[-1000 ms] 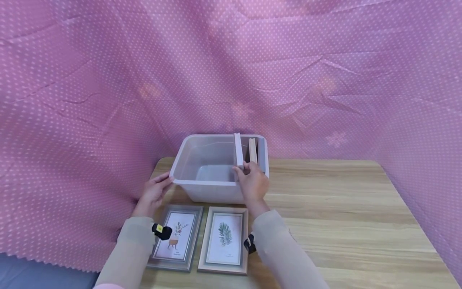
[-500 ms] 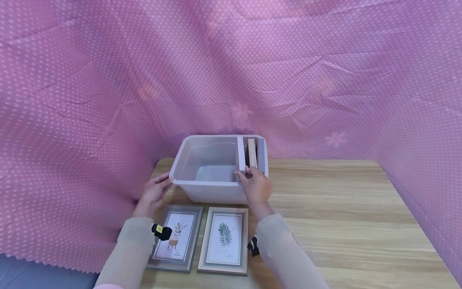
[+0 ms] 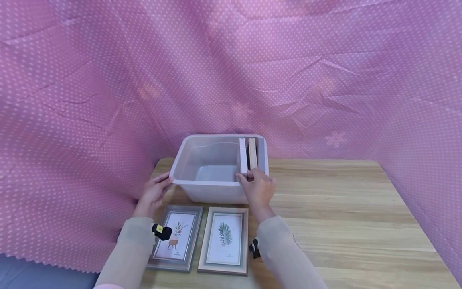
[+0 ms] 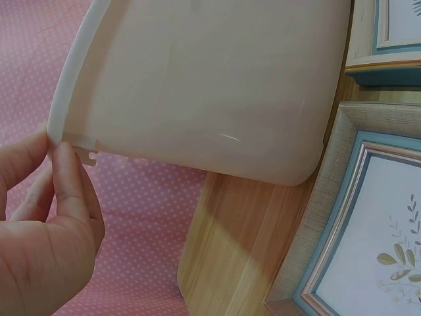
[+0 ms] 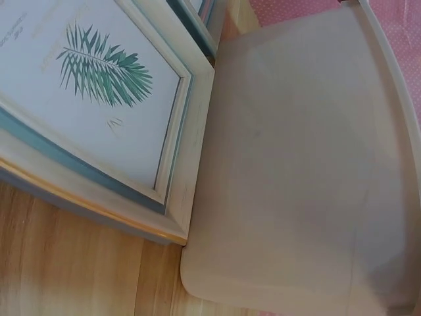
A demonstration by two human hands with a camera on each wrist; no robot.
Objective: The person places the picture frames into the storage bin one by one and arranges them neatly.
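A pale plastic storage bin (image 3: pixel 205 192) stands at the back of the table. At its front left corner my left hand (image 3: pixel 153 193) pinches the rim between thumb and fingers, as the left wrist view shows closely (image 4: pixel 59 230). Inside the bin, toward the right, a white picture frame (image 3: pixel 243 154) stands on edge. My right hand (image 3: pixel 258 190) holds its near end between thumb and fingers. Beside it on the right stand a cream frame (image 3: pixel 252 151) and a grey one (image 3: pixel 261 154), also upright. The right wrist view leaves my right hand out of sight.
Two picture frames lie face up before the bin: a grey-brown one with a potted plant print (image 3: pixel 177 239) and a cream one with a green leaf print (image 3: pixel 223 241). Wooden tabletop (image 3: pixel 343 216) extends rightward. Pink dotted cloth (image 3: pixel 231 80) hangs behind and around.
The white frame has gone down into the bin and shifted right toward the cream frame. My right hand moved down and slightly right with it. My left hand stayed on the rim.
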